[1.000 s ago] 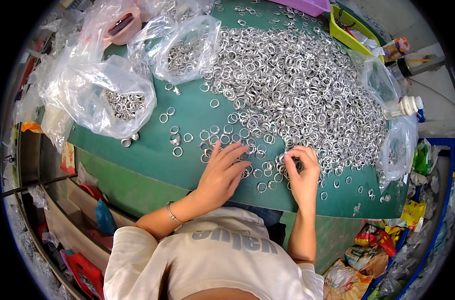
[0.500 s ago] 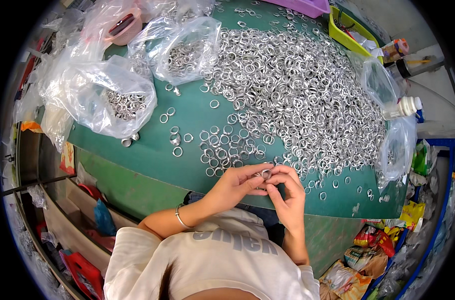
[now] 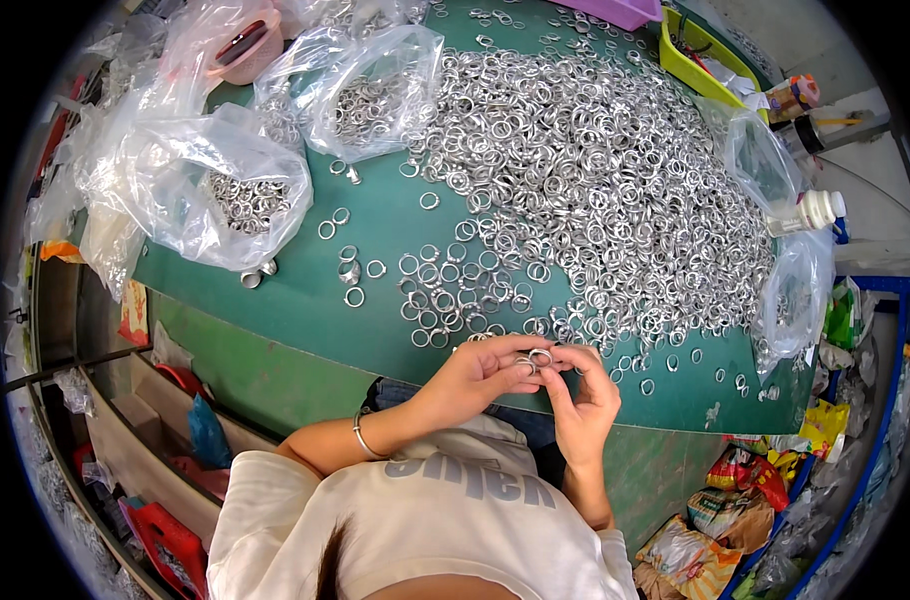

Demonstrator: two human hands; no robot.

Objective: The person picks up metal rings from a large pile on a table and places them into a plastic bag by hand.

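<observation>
Both hands meet just above the near edge of the tabletop. The left hand and right hand pinch a few small metal rings between their fingertips. The grip looks light, so a ring could slip and fall past the edge into the lap. The big ring pile lies near, and a dropped ring would get lost in it.

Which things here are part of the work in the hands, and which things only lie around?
In use:
left hand
right hand
metal rings pinched between them
ring pile on green table

Lying about:
clear bags
white bottle
yellow tray
</observation>
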